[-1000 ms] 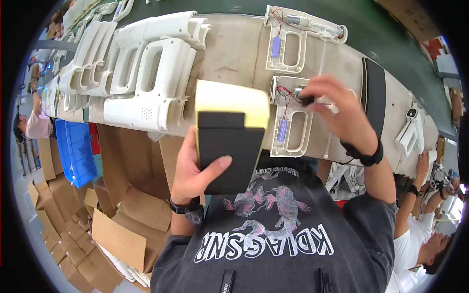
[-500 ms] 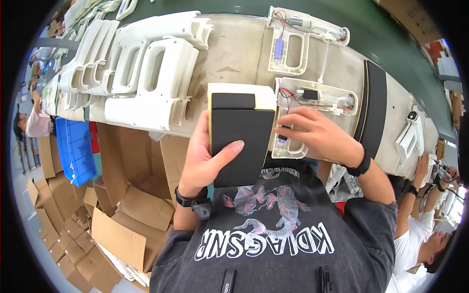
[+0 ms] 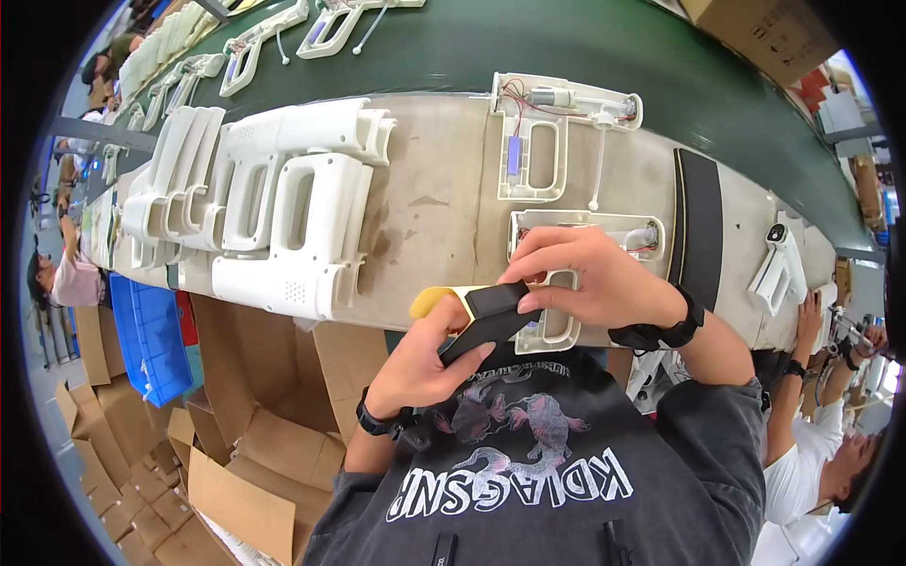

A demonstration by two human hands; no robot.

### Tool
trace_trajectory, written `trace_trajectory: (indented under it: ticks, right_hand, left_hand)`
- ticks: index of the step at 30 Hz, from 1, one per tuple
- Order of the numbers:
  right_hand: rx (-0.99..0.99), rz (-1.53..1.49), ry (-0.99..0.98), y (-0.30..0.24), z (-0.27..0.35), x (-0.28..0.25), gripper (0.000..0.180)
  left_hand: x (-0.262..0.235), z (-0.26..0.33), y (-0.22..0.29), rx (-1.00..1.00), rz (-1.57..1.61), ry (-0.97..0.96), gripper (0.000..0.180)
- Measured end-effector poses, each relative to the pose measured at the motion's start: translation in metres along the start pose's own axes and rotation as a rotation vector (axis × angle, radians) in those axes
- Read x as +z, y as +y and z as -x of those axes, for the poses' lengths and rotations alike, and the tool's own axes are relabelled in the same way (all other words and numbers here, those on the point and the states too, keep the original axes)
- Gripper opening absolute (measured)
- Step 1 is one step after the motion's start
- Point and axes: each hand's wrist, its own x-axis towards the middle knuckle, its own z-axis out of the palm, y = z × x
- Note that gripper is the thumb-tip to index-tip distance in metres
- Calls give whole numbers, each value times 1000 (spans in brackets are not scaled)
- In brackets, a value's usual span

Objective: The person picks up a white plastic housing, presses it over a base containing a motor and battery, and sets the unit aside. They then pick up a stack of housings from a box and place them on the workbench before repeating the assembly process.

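Near the middle of the view, here's the black foam pad (image 3: pixel 483 332), clamped between thumb and fingers of the left hand (image 3: pixel 429 363), yellow backing (image 3: pixel 432 300) curling at ten o'clock! The right hand (image 3: pixel 595 283) pinches its two o'clock corner; beyond, white shells (image 3: pixel 293 212) at ten, an open housing (image 3: pixel 574 102) at one.
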Motion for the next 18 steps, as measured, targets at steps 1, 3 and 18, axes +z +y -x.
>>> trace_trajectory:
  ticks: [1, 3, 18]
  right_hand:
    - [1, 5, 0, -1, -1, -4, 29]
    - [-78, 86, -52, 1, -6, -16, 30]
    - [-302, 1044, 4, 78, -78, -87, 43]
  left_hand:
    - [-1, 0, -3, 12, -33, -25, 43]
    - [0, -6, 5, -34, 27, -32, 50]
    - [-11, -17, 0, -49, 318, 103, 69]
